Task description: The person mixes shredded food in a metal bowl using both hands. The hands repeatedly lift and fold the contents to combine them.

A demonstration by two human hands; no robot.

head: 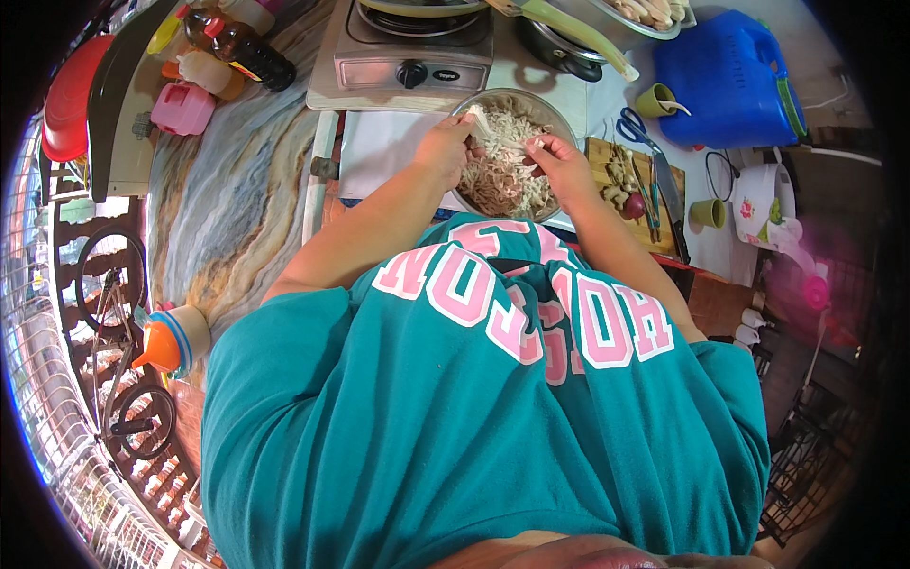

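Note:
A round metal bowl (pixel 566 117) stands before me, filled with pale shredded meat (pixel 501 188), which looks like chicken. Over its left side, my left hand (pixel 449 149) pinches a whitish piece of the meat (pixel 480 122) between thumb and fingers. My right hand (pixel 558 165), above the bowl's right side, grips a small pale shred at its fingertips. Both hands are above the heap, a short distance apart. Some of the left fingers are hidden behind the hand and the meat.
Behind the bowl is a gas stove (pixel 412 67). To the right, a wooden cutting board (pixel 657 242) bears ginger, a red onion (pixel 633 205) and a large knife (pixel 668 186), with blue-handled scissors (pixel 631 126) beside it. A blue jerrycan (pixel 725 85) stands at the back right.

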